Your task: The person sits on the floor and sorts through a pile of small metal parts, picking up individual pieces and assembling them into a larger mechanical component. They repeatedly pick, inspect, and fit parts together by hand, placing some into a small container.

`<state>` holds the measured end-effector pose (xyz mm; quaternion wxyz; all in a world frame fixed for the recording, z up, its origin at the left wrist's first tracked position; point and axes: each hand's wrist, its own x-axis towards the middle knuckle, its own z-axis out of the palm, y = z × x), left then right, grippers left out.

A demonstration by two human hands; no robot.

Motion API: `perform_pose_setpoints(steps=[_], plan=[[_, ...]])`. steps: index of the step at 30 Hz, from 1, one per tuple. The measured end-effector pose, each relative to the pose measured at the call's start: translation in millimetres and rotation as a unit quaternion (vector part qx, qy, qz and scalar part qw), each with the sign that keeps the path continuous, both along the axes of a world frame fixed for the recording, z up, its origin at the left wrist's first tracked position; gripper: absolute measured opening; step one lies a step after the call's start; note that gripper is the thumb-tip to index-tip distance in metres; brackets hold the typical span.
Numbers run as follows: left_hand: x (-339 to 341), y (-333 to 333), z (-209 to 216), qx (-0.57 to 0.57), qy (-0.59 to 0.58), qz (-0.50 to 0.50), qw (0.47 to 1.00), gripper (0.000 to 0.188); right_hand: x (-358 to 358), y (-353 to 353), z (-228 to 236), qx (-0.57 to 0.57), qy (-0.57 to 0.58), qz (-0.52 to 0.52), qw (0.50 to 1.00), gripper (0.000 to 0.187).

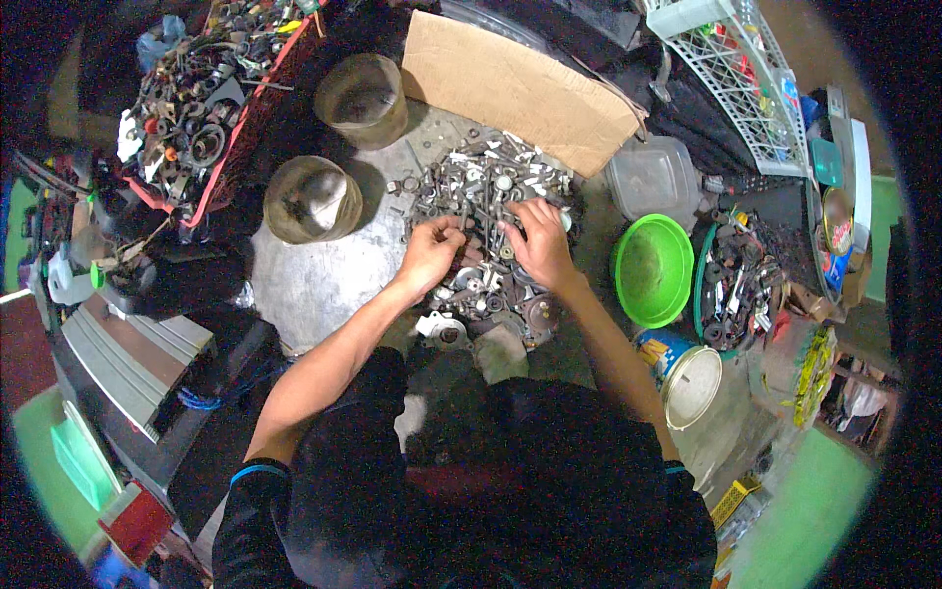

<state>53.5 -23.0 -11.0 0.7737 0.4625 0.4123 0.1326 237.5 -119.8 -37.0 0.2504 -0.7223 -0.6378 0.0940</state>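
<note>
A heap of mixed small metal parts, grey bolts, bushings and bits of hardware, lies spread in front of me. At its left side is my left hand, with thumb and fingers drawn together; what they hold, if anything, is too small to name. My right hand rests over the heap's right side, fingers reaching forward and apart from the thumb, with nothing plainly held. Between and below the hands lie larger silvery castings, among them a round-ended metal housing at the near edge.
Two worn round tubs, one nearer and one farther, stand left. Behind the heap leans a cardboard sheet. To the right are a clear plastic container, a green basin and a bucket. A red crate overflows with parts.
</note>
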Motion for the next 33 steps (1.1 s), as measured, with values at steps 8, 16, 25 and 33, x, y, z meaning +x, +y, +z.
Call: perform_pose_setpoints(steps=[8,16,25,33], plan=[[-0.8,15.9,2.3,-0.036,-0.087,0.063,0.994,0.023,-39.0,31.6,33.1,-0.001,0.372,-0.05,0.927,0.025],[-15.8,63.8,18.9,-0.013,-0.099,0.164,0.981,0.031,-53.7,101.9,68.4,0.016,0.239,0.012,0.971,0.023],[-32.0,133.6,29.6,-0.005,-0.116,0.248,0.962,0.034,-69.5,191.6,91.4,-0.059,0.378,0.04,0.923,0.018],[-46.7,169.1,9.8,-0.124,-0.165,0.248,0.947,0.021,-66.3,253.9,30.4,-0.024,0.463,0.007,0.886,0.022]])
